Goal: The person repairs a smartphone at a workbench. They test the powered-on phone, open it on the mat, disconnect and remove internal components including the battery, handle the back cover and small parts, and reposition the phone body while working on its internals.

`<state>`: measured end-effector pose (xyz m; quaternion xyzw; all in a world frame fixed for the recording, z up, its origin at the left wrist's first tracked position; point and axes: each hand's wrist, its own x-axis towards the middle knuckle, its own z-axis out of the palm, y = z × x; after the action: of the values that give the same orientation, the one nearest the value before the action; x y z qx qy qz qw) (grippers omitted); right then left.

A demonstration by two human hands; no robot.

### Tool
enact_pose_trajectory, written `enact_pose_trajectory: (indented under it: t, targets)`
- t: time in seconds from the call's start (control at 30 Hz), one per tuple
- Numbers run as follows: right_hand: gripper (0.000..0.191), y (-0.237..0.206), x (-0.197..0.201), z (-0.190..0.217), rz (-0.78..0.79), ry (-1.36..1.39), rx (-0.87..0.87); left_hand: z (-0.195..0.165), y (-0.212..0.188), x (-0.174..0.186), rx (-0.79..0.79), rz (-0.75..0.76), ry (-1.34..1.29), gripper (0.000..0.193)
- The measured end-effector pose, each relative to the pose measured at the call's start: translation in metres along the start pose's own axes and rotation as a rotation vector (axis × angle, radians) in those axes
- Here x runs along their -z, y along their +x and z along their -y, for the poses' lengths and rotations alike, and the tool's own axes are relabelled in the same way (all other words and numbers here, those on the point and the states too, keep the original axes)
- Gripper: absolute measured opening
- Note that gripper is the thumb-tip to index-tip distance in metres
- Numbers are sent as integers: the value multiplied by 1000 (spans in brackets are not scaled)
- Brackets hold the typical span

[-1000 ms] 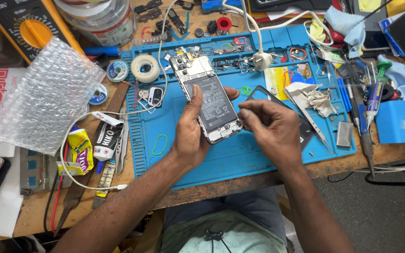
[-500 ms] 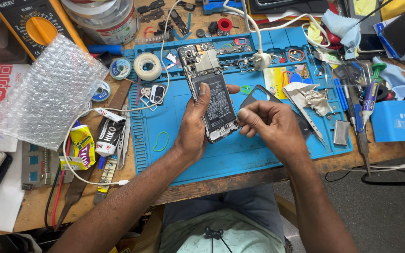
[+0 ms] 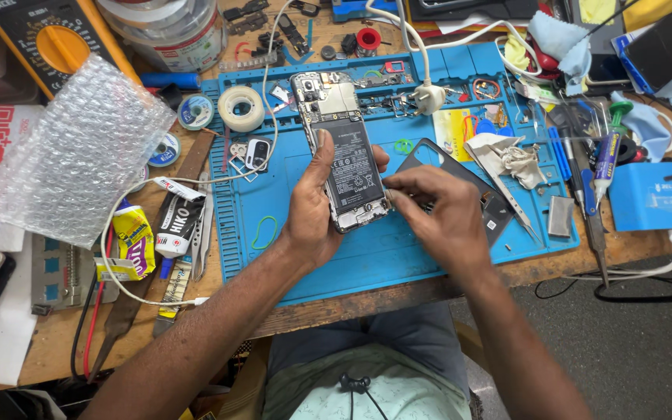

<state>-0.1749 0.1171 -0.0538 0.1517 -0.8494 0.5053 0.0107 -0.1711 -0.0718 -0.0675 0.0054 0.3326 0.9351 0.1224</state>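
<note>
An opened smartphone (image 3: 344, 148) with its back off shows a dark battery and circuit board; it lies tilted over the blue work mat (image 3: 398, 257). My left hand (image 3: 313, 210) grips it from the left, thumb on the battery. My right hand (image 3: 437, 214) pinches at the phone's lower right edge with thumb and forefinger; whether it holds a small part I cannot tell. A dark back cover (image 3: 468, 183) lies on the mat under my right hand.
Bubble wrap (image 3: 71, 148) lies at the left, beside tape rolls (image 3: 241, 107), a yellow multimeter (image 3: 48, 39) and a plastic jar (image 3: 169, 27). A white plug and cable (image 3: 429, 97), crumpled cloth (image 3: 507, 155), tweezers, glue tubes and a blue box (image 3: 651, 194) crowd the right.
The phone has shifted slightly left and down in view as the head moved. My right fingers stay pinched at its lower right edge; my left hand keeps its grip.
</note>
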Motion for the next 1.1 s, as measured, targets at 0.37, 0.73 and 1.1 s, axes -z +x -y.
enact_pose_trajectory:
  t: [0.37, 0.73, 1.1]
  targets:
    - [21, -16, -10, -11, 25, 468, -268, 10, -4, 2, -129, -51, 165, 64]
    - [21, -17, -8, -21, 77, 787, -378, 8, -2, 2, -95, -78, 111, 68]
    - [31, -25, -10, 11, -59, 310, -27, 8, -5, 1, -124, -24, 157, 67]
